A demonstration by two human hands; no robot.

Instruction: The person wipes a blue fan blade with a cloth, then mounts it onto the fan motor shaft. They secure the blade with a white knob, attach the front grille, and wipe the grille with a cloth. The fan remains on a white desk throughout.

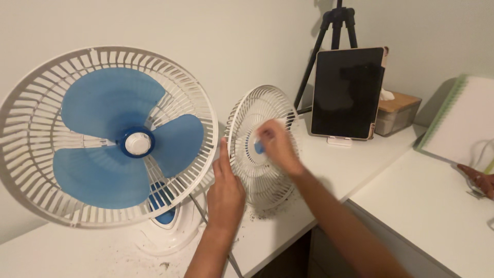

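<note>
So I've got a white desk against the wall, with a second white tabletop butted up on my right. Sitting on the desk: the white-and-blue fan base, the detached grille standing on its edge, a tablet on a small white stand, and a wooden-lidded box. Dusty crumbs everywhere. A green-edged notebook leans on the other top.

Place: a room in a home, used as a study corner.
Furniture: a white bench against a plain light wall.
Study things: a dark tablet on a stand, a spiral notebook, a tripod.
Home things: a blue-bladed fan, a tissue box.
</note>
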